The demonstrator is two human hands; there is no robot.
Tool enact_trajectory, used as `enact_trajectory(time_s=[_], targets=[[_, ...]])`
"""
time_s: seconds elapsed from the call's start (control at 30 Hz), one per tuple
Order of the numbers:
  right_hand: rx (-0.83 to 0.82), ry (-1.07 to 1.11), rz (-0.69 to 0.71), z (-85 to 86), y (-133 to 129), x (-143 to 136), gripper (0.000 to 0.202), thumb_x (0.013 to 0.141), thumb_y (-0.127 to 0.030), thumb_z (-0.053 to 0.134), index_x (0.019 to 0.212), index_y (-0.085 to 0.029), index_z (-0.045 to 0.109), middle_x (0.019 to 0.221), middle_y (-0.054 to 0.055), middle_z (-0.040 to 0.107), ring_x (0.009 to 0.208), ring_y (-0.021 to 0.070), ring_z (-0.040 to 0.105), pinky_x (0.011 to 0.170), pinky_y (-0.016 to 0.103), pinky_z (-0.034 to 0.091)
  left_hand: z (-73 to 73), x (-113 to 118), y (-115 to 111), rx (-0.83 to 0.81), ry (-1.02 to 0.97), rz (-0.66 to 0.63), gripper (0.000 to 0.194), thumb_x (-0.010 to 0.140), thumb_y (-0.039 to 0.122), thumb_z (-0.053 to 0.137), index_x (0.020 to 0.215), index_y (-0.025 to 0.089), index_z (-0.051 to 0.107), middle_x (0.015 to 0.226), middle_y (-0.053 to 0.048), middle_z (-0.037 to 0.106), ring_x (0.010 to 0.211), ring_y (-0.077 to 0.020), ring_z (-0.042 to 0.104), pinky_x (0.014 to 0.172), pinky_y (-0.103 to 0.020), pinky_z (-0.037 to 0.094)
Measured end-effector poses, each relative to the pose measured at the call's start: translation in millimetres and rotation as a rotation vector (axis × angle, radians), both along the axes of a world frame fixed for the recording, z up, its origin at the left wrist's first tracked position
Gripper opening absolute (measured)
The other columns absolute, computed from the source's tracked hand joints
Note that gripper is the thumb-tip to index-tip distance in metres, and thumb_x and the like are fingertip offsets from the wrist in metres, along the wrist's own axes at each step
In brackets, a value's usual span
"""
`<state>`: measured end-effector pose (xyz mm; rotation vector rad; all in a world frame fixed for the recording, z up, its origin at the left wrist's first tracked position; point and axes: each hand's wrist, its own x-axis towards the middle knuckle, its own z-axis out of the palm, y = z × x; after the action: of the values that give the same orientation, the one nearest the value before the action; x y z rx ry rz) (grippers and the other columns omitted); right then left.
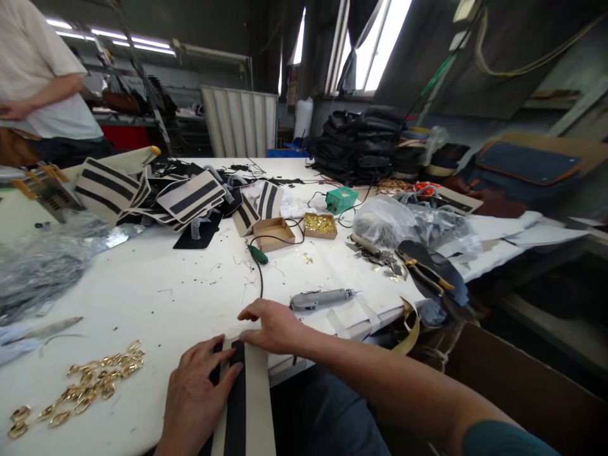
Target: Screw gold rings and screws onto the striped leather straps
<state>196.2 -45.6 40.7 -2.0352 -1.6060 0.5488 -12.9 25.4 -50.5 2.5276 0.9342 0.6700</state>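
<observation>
A beige panel with black stripes (259, 405) lies at the table's near edge and runs down toward my lap. My left hand (197, 386) holds it from the left, its thumb and index finger close together over a black stripe. What lies under those fingertips is hidden. My right hand (273, 326) is at the panel's far end, thumb touching it and the other fingers apart, with nothing visible in them. Just beyond that hand a grey electric screwdriver (323, 299) rests on the table. To the left are several gold-coloured metal clasps (95, 380).
Farther back are a cardboard tray of small gold parts (320, 225), a shallow box (274, 234), a green-handled tool (258, 254) and a green power box (341, 200). Striped panels (190, 196) are piled behind. Pliers (430, 273) lie right. A person (42, 82) stands far left.
</observation>
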Motion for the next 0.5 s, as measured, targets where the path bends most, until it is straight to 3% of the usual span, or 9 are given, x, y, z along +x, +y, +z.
enact_trajectory(time_s=[0.1,0.2,0.33,0.5], targets=[[0.048,-0.048,-0.170,13.2,-11.8,46.3,0.021,0.089,-0.040,0.072,0.105,-0.028,0.079,0.097,-0.002,0.079,0.086,0.0142,0.071,0.076,0.024,0.051,-3.2,0.3,0.9,-0.021,0.004,0.000,0.033,0.089,0.054,0.064,0.107,0.033,0.082,0.134,-0.003,0.072,0.127,-0.0334,0.058,0.108,-0.054,0.049],[0.021,-0.135,-0.319,22.2,-28.3,113.7,0.015,0.091,-0.031,0.069,0.097,-0.024,0.081,0.093,0.001,0.080,0.084,0.0163,0.071,0.074,0.025,0.051,-8.8,-0.4,2.4,-0.029,-0.018,0.001,0.035,0.088,0.058,0.064,0.107,0.033,0.082,0.133,-0.003,0.072,0.127,-0.0335,0.058,0.108,-0.055,0.049],[-0.033,-0.240,-0.478,18.8,-46.5,194.6,0.017,0.087,-0.021,0.071,0.101,-0.018,0.081,0.094,0.006,0.080,0.086,0.0204,0.071,0.078,0.029,0.050,-18.2,-1.3,6.1,-0.020,-0.024,0.008,0.036,0.087,0.060,0.066,0.107,0.034,0.082,0.134,-0.002,0.072,0.128,-0.0335,0.058,0.109,-0.055,0.050],[-0.080,-0.285,-0.495,1.3,-37.1,237.0,0.027,0.088,-0.028,0.073,0.114,-0.024,0.080,0.102,0.003,0.081,0.090,0.0188,0.072,0.079,0.026,0.050,-28.4,-3.5,11.7,0.026,-0.046,0.009,0.035,0.084,0.062,0.069,0.104,0.037,0.083,0.132,0.000,0.073,0.126,-0.0335,0.060,0.106,-0.055,0.053]])
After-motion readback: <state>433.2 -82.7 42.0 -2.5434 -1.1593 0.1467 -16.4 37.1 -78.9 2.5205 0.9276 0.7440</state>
